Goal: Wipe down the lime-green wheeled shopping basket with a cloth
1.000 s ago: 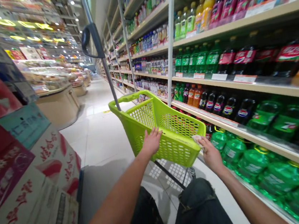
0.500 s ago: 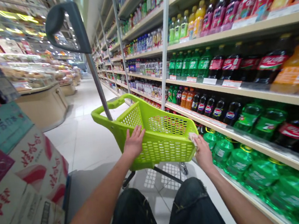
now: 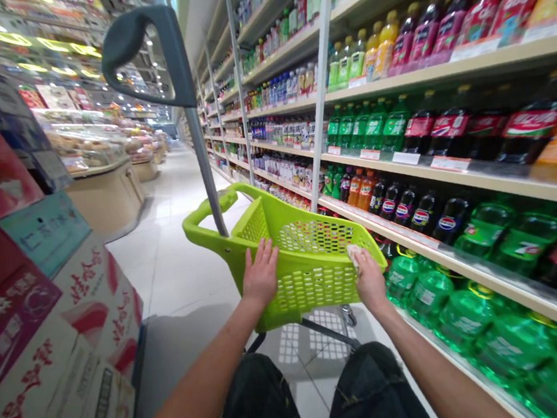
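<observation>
A lime-green plastic shopping cart with a perforated basket stands in front of my knees. Its grey loop handle rises on a metal pole at the left. My left hand lies against the near side wall of the basket, fingers stretched toward the rim. My right hand is at the right end of the near rim. It grips a crumpled white wipe pressed on the rim; part of the wipe is hidden by the fingers.
Shelves of soft drink bottles run along the right, with large green bottles at the bottom. Stacked drink cartons stand close on the left. Beyond them is a display counter beside the tiled aisle floor.
My right hand has moved the wipe leftward along the basket rim, away from the right corner. The left hand stays on the side wall. The whole view has shifted slightly.
</observation>
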Demonstrator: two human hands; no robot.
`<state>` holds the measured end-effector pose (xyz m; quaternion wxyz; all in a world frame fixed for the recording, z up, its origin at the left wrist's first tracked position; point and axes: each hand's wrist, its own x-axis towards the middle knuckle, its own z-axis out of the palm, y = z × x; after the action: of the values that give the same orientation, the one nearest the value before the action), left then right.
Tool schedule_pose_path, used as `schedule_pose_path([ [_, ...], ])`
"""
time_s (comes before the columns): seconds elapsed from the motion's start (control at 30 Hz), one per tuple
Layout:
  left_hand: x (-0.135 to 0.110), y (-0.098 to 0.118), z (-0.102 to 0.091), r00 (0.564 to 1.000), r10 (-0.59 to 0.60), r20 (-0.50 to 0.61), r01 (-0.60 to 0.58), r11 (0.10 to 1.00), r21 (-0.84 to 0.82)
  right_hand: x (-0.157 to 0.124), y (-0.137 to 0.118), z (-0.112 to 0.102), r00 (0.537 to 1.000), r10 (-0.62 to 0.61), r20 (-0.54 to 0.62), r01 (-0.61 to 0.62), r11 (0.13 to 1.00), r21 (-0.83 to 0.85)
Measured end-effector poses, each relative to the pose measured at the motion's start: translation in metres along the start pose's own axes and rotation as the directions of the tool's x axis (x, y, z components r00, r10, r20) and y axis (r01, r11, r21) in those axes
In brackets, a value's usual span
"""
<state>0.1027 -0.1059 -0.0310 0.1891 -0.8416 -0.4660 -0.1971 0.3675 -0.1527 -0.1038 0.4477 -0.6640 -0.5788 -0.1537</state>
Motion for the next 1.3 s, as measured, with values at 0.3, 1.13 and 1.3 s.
schedule_pose_path([
  [0.3,-0.018,-0.038,-0.020,0.967,-0.077,-0.245,0.064,0.996,-0.061,0.005,-0.102,0.039,0.971,-0.227,0.070,0.195,0.932,0.307],
  [1.13,-0.018,-0.023,-0.003,0.978,-0.042,-0.207,0.023,0.995,-0.095,0.005,-0.138,0.045,0.950,-0.305,0.062,0.284,0.931,0.231],
  [1.3,-0.019,-0.027,-0.004,0.984,-0.041,-0.175,0.026,0.996,-0.086,0.004,-0.072,0.024,0.963,-0.252,0.089,0.241,0.963,0.122],
])
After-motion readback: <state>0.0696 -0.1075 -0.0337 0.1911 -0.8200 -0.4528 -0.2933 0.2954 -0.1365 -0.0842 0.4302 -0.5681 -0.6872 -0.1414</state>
